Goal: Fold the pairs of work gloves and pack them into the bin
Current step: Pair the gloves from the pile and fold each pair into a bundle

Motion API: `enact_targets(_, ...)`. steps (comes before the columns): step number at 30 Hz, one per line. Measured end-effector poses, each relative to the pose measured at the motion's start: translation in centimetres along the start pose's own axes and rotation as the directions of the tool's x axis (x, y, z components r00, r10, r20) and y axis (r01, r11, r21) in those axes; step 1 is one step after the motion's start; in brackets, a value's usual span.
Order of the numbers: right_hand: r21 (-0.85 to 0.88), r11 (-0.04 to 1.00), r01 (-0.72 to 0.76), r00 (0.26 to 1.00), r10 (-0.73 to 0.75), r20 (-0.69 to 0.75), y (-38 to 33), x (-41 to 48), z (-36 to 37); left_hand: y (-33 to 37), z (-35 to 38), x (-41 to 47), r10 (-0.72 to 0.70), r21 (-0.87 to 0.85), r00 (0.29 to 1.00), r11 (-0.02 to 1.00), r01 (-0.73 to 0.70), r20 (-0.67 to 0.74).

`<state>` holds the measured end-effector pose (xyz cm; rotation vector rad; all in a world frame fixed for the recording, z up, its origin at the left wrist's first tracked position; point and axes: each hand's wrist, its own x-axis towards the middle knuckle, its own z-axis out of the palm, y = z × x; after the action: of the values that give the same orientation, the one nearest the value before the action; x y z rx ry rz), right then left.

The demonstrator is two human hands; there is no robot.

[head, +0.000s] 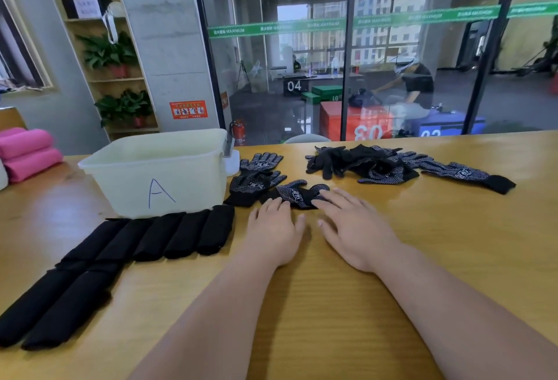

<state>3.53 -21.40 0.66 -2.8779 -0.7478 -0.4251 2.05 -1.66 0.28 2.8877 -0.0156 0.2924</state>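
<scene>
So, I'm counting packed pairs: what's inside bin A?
Only the upper inner walls of the bin show, with nothing against them. Its floor is hidden behind the cloudy front wall, so anything lying low cannot be ruled out.

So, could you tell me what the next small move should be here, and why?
Probably fold the glove over on itself. The left hand and right hand both rest straight fingers on it, it lies unfolded, and finished rolls already wait beside the bin.
</scene>
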Motion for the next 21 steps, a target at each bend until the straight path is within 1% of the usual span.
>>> enact_targets(3,0.034,0.989,0.143,0.986,-0.146,0.081,0.5,1.6,0.2,-0.1,0.4,0.3,0.04,0.01,0.999,0.999,-0.04,-0.015)
enact_targets(4,0.051,0.987,0.153,0.982,-0.157,0.108,0.6,2.1,0.4,-0.1,0.3,0.4,0.053,0.009,0.998,0.999,-0.053,-0.025)
enact_targets(6,0.093,0.989,0.117,0.98,-0.13,0.152,0.8,2.9,0.8,-0.1,0.2,0.3,0.078,0.011,0.995,0.997,-0.078,-0.055)
enact_targets(7,0.109,0.989,0.099,0.982,-0.114,0.151,0.9,3.1,1.0,-0.1,0.3,0.3,0.091,0.017,0.993,0.996,-0.09,-0.077)
enact_targets(11,0.126,0.989,0.082,0.994,-0.09,0.064,1.5,3.2,1.4,-0.3,-0.1,0.6,0.119,0.011,0.982,0.993,-0.118,-0.146)
enact_targets(15,0.29,0.955,0.059,0.998,-0.063,0.006,2.1,3.1,1.1,-0.5,-0.6,0.6,0.116,-0.042,0.978,0.991,-0.125,-0.175)
enact_targets(18,0.313,0.948,0.059,0.997,-0.043,-0.058,2.8,3.0,1.1,-0.8,-0.4,0.6,0.14,-0.045,0.979,0.988,-0.149,-0.15)
enact_targets(21,0.327,0.944,0.053,0.997,-0.029,-0.077,3.4,2.9,1.1,-1.0,-0.1,0.6,0.162,-0.049,0.977,0.984,-0.17,-0.135)
